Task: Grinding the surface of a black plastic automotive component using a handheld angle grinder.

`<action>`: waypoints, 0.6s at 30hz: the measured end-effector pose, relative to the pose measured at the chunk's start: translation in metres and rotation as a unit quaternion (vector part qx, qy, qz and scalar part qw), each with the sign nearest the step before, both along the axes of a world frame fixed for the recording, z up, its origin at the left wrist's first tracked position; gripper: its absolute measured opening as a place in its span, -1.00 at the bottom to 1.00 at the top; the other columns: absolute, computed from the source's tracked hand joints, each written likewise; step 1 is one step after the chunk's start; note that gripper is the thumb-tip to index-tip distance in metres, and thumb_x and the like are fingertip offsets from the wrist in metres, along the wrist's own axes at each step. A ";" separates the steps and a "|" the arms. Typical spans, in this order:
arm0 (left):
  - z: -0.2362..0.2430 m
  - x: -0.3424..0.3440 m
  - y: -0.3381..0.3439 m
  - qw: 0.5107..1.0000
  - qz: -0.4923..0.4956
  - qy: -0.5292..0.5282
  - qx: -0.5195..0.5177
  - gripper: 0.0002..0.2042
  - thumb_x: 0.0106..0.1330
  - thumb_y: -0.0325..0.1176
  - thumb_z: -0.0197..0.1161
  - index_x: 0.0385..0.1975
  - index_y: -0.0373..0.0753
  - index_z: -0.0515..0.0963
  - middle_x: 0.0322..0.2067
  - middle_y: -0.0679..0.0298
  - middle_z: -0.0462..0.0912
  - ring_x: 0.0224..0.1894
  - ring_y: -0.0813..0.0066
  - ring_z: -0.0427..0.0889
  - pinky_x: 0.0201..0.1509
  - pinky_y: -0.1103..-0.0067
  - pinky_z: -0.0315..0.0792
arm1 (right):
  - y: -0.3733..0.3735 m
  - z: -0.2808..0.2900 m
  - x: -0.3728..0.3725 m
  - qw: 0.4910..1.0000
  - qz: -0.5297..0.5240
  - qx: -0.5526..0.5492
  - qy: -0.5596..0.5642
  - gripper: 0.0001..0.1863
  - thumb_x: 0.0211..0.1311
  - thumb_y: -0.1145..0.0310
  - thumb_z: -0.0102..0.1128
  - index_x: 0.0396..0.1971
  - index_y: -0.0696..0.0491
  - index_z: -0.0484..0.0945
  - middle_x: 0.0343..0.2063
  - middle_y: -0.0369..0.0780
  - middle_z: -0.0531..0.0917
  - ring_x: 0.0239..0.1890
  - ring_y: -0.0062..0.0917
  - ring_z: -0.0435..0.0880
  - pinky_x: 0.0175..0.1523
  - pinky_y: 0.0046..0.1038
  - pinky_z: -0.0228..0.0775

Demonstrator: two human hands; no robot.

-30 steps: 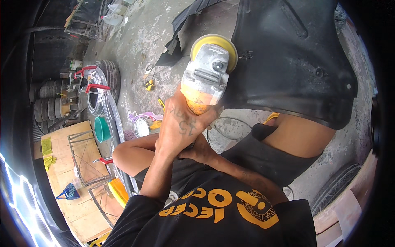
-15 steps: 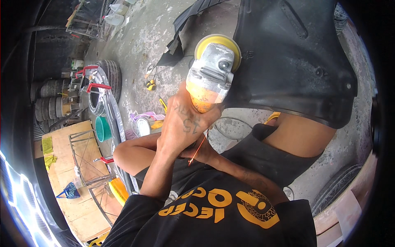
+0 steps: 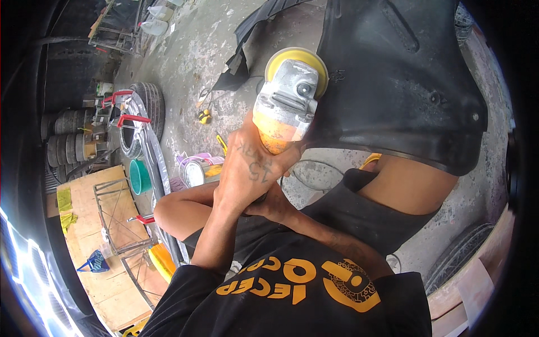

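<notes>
My left hand [image 3: 250, 168] is closed on a yellow and silver angle grinder [image 3: 283, 104] with a yellow round pad [image 3: 275, 62]. The grinder's head is at the edge of a large black moulded panel [image 3: 387, 84]; whether the pad touches it I cannot tell. My right hand [image 3: 271, 205] is lower, behind my left, closed around the rear of the grinder, which is mostly hidden. The panel lies over my bent right leg [image 3: 415, 185].
A silver strip with red clamps [image 3: 135, 118], a tyre [image 3: 150, 101], a green bucket [image 3: 140, 177], a paint can [image 3: 193, 174] and a plywood board [image 3: 81, 224] are to the left. A tape measure [image 3: 205, 117] and a cable [image 3: 314, 163] lie on the floor. Another tyre [image 3: 457, 255] is at right.
The grinder and my left hand shifted slightly right since a second ago. A thin orange streak by my right hand half a second ago is no longer visible.
</notes>
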State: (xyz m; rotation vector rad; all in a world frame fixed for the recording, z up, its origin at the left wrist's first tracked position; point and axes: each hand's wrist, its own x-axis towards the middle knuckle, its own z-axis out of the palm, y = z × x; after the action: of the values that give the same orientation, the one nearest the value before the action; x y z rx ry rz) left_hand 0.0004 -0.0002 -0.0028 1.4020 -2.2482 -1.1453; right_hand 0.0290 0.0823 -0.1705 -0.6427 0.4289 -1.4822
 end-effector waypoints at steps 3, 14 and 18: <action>0.000 -0.001 0.000 1.000 0.002 -0.001 0.012 -0.47 0.14 -0.37 0.49 0.07 -0.46 0.47 -0.38 0.04 0.77 -0.53 0.41 0.73 -0.39 0.47 0.59 | 0.001 -0.003 0.006 0.999 -0.045 0.019 0.007 0.18 -0.06 0.27 0.72 0.45 0.10 0.02 0.29 -0.17 0.39 0.36 -0.40 0.43 0.43 -0.32 0.34; 0.002 -0.003 0.000 1.000 0.009 0.000 0.023 -0.49 0.13 -0.39 0.48 0.06 -0.45 0.51 -0.32 0.03 0.78 -0.37 0.33 0.78 -0.25 0.44 0.63 | 0.001 0.001 0.001 0.998 -0.058 0.017 0.023 0.12 -0.10 0.31 0.72 0.42 0.10 0.12 0.27 -0.18 0.43 0.32 -0.42 0.48 0.41 -0.33 0.36; 0.004 0.003 -0.001 1.000 0.015 -0.009 0.006 -0.50 0.13 -0.39 0.48 0.06 -0.45 0.51 -0.30 0.02 0.78 -0.37 0.32 0.79 -0.24 0.44 0.64 | -0.001 0.012 -0.009 0.998 0.002 0.032 -0.044 0.09 -0.11 0.33 0.71 0.41 0.10 0.15 0.26 -0.17 0.43 0.32 -0.43 0.47 0.40 -0.33 0.35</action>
State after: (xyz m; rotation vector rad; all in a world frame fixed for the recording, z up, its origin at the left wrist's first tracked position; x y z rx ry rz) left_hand 0.0033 -0.0010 0.0014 1.4500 -2.2283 -1.1424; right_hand 0.0201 0.0810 -0.1581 -0.5243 0.4046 -1.4812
